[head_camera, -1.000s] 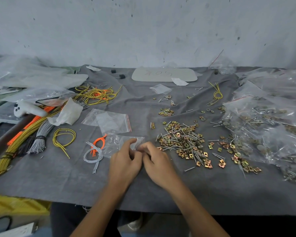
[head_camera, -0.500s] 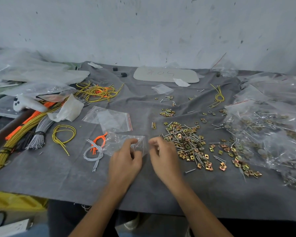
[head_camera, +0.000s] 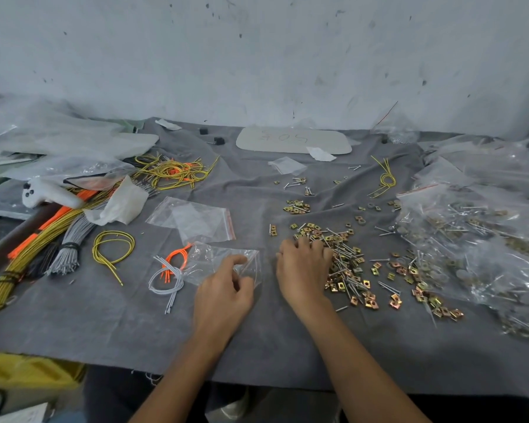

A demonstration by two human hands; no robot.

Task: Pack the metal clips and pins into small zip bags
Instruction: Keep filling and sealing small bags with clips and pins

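A loose pile of brass-coloured metal clips and silver pins [head_camera: 345, 264] lies on the grey cloth right of centre. My right hand [head_camera: 303, 270] rests palm down on the pile's left edge, its fingers spread over the clips. A small clear zip bag [head_camera: 217, 259] lies just left of the pile, and my left hand [head_camera: 223, 296] pinches its near right corner. Another empty zip bag with a red strip [head_camera: 196, 219] lies flat behind it.
Orange and grey wire loops [head_camera: 168, 270] lie left of the bag. A yellow wire loop [head_camera: 112, 248] and bundled cables [head_camera: 43, 239] fill the left side. Big plastic bags of parts [head_camera: 477, 239] crowd the right. A white controller [head_camera: 48, 195] sits far left.
My hands were together at the bag's mouth. My right hand has let go and moved right onto the clip pile, while my left hand stays on the bag.
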